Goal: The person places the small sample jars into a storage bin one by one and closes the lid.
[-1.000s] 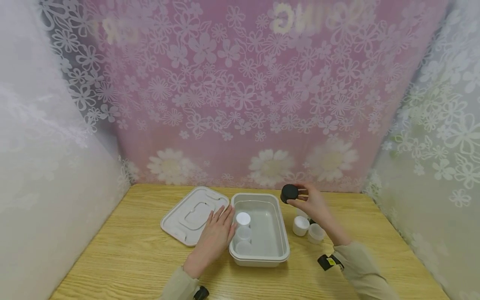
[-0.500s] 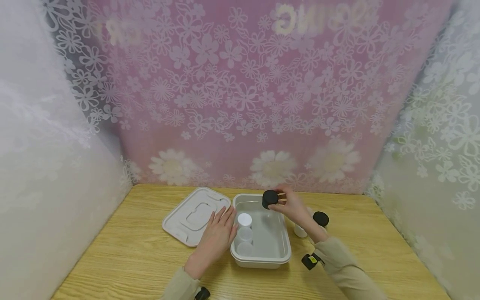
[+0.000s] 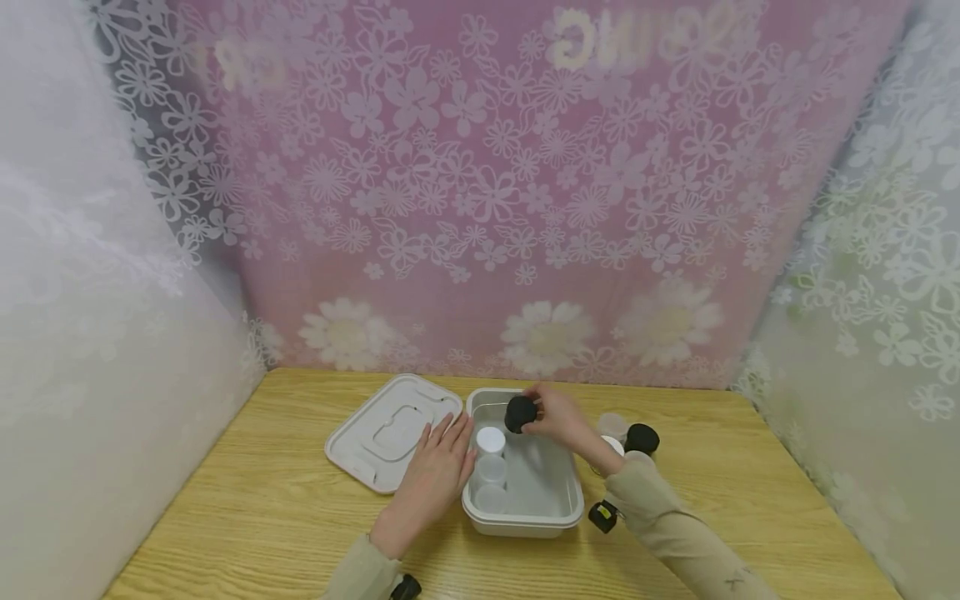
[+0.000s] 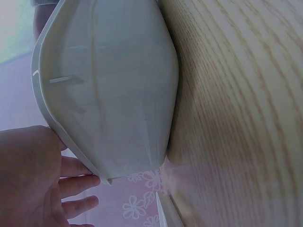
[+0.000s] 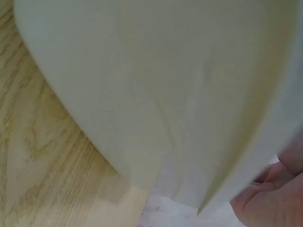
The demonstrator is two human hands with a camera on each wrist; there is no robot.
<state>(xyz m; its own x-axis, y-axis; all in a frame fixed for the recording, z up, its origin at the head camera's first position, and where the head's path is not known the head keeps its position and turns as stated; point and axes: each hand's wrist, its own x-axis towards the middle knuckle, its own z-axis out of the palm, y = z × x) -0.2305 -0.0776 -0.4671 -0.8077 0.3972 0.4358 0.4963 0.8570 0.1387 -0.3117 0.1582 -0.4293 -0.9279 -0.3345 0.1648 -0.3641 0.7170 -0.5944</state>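
In the head view my right hand pinches a small black-topped round jar over the far part of a pale rectangular tub. Along the tub's left side stand a white-lidded jar and two translucent ones in a row. My left hand lies with straight fingers against the tub's left rim. The left wrist view shows that hand touching the rim of the tub. In the right wrist view the tub's wall hides the jar, and only part of my right hand shows.
A pale lid lies flat to the left of the tub, partly under my left fingers. Right of the tub stand a black-topped jar, a translucent jar and a white one half covered by my right forearm.
My right hand has carried the black-topped jar leftward from beside the tub to over its inside, and lower. My left hand has stayed at the rim.
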